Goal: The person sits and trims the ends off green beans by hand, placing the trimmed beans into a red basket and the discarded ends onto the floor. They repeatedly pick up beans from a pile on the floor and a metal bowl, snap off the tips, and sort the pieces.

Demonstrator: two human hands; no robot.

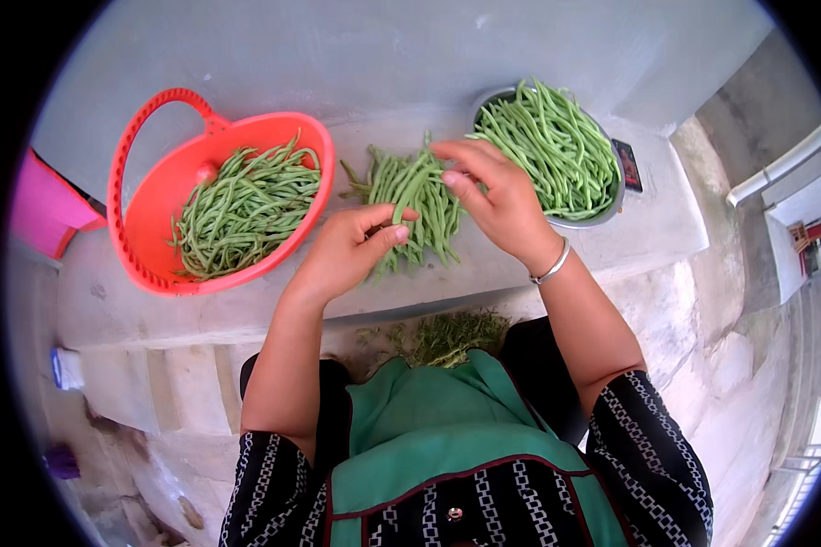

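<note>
On a grey concrete ledge lies a loose pile of green beans (438, 221), with both of my hands over it. My left hand (337, 248) is closed, thumb and forefinger pinching the near end of one green bean (408, 198). My right hand (494, 190), a silver bangle on its wrist, bends its thumb and fingers around that bean's far end; its exact grip is partly hidden. Left of the pile, a red plastic basket (315, 137) with a raised handle holds thinner, darker beans (246, 214). To the right, a metal bowl (596, 219) is heaped with bright green beans (547, 146).
A dark phone-like object (628, 166) lies beside the bowl. Green trimmings (456, 337) are on the ground below the ledge, between my knees. A grey wall (383, 55) rises behind the ledge, and a pink object (50, 205) stands at far left.
</note>
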